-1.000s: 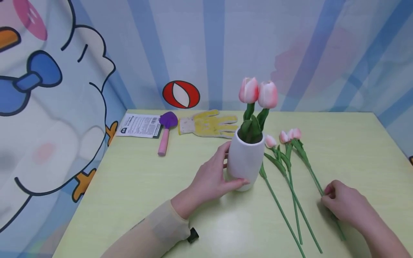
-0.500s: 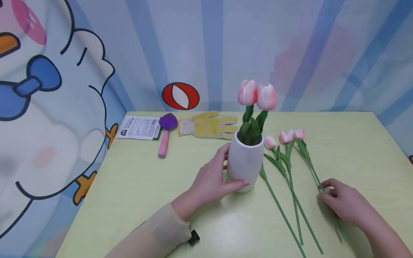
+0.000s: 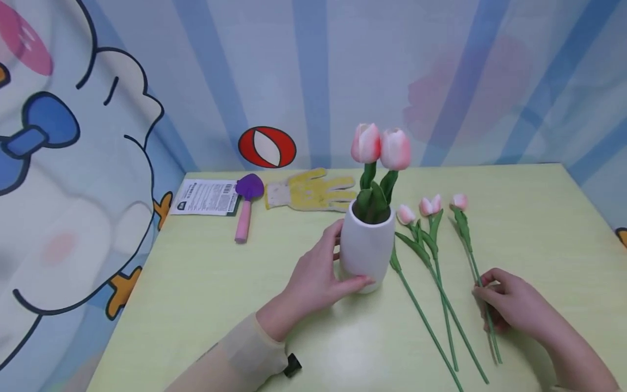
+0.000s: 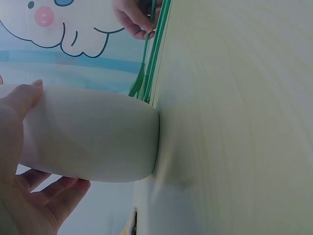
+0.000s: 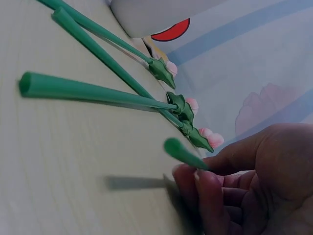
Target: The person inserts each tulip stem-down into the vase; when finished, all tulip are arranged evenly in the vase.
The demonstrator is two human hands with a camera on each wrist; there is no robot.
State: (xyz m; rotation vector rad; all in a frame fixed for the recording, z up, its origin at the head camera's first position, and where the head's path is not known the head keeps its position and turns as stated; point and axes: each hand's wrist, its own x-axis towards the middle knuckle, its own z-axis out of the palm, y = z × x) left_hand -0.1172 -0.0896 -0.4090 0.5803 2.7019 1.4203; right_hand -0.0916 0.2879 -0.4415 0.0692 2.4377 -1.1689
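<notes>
Your tulip [image 3: 463, 231] is in your right hand [image 3: 514, 302], thumb and fingertips pinching its stem below the leaves. From that pinch the bloom points between 11 and 12 o'clock and the bare end between 5 and 6. The vase [image 3: 366, 250] has its mouth at 10 o'clock, so the bare end faces away from it. Your left hand [image 3: 315, 277] is nearer, gripping the vase from 8 o'clock. Three loose tulips [image 3: 416, 249] lie between the vase and your right hand. Your right wrist view shows the bare end raised off the table [image 5: 63, 147], its shadow apart; the head view leaves that unclear.
</notes>
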